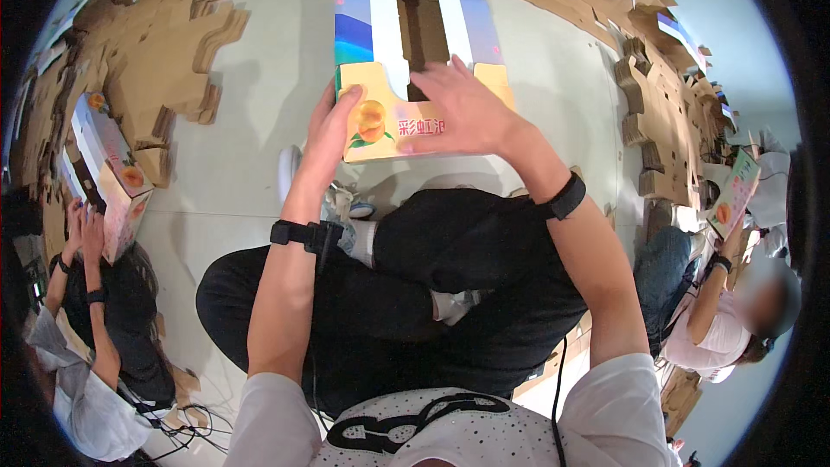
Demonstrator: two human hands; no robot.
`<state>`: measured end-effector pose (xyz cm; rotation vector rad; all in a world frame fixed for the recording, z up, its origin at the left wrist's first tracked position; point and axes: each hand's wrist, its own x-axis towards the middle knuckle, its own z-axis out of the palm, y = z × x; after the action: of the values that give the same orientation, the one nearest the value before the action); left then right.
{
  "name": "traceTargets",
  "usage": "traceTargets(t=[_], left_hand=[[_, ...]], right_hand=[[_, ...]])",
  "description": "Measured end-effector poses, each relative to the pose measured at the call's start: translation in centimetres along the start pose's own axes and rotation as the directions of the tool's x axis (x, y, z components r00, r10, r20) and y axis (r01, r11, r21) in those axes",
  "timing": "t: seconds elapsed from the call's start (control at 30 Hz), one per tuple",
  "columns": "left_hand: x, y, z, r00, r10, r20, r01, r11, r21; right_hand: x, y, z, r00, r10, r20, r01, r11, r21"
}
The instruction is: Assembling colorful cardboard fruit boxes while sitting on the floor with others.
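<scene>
A printed cardboard box (356, 36) lies ahead of my crossed legs, its near end yellow with peach pictures and its far part blue and purple. Along its top runs a long gap between white flaps, showing the brown inside. My left hand (327, 128) grips the near left corner, thumb on the yellow panel and fingers down the side, partly hidden. Spread over the right half of that yellow panel is my right hand (462, 111), fingers stretched toward the gap and slightly blurred. It appears to rest flat on the card rather than grip it.
Flattened brown cardboard (143, 56) lies at the left, with more cardboard stacks (661, 112) along the right. At left a person handles a similar box (112, 164); at right another person holds a printed carton (735, 195). Black cables (186, 428) trail at lower left.
</scene>
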<state>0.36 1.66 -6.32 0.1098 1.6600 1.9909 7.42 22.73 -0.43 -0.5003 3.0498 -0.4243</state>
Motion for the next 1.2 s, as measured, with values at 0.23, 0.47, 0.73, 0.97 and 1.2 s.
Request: traceTargets(t=[0.23,0.47,0.73,0.97,1.2], left_hand=[[0.3,-0.4,-0.2,1.000,0.002,0.011,-0.002,1.000,0.000],[0.9,-0.8,0.0,0.999,0.004,0.033,-0.003,1.000,-0.031],[0.7,-0.6,0.0,0.999,-0.033,0.002,0.033,0.999,-0.020],[0.2,-0.1,0.0,1.000,-0.026,0.003,0.026,1.000,0.009],[0.2,-1.1,-1.0,0.995,0.042,0.087,-0.040,0.999,-0.022]], right_hand=[[0.5,-0.6,-1.2,0.937,0.114,0.332,-0.108,0.994,-0.037],[-1.0,8.1,0.3,0.868,0.218,-0.446,-0.275,0.959,-0.066],[-0.6,9.4,-0.3,0.750,0.643,0.152,-0.656,0.695,0.294],[-0.8,9.1,-1.1,0.744,0.664,0.072,-0.658,0.710,0.248],[-2.0,9.0,-0.7,0.847,0.505,-0.164,-0.497,0.863,0.091]])
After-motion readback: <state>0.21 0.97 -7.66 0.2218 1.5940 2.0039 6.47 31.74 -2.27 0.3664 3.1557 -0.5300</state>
